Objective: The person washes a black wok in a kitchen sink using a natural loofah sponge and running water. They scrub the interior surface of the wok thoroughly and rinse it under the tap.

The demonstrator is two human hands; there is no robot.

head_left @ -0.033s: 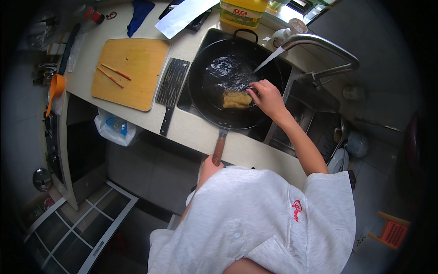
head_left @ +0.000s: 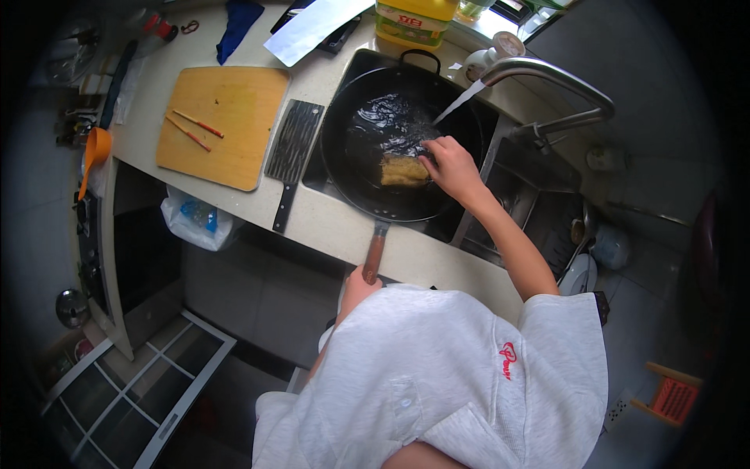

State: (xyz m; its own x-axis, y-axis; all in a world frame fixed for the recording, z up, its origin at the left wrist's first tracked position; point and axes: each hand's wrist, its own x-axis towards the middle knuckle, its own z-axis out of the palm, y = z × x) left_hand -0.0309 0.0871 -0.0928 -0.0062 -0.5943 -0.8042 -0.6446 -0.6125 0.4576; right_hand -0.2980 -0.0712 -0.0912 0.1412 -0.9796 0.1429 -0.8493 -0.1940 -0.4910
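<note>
Tan and fibrous, the scrub pad (head_left: pixel 402 171) lies in the wok's (head_left: pixel 341 152) near half, likely light, soft, slippery; best held by its right end, where my right hand (head_left: pixel 453 168) curls, pinching or not I can't tell. My left hand (head_left: pixel 358 291) wraps the handle (head_left: pixel 375 254).

Scrubber (head_left: pixel 402 171) in wok (head_left: pixel 344 160) (perhaps in water (head_left: pixel 384 112)), cleaver (head_left: pixel 293 148) left

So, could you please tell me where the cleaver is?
In the head view, the cleaver lies left of centre on the counter, between board and wok.
</note>
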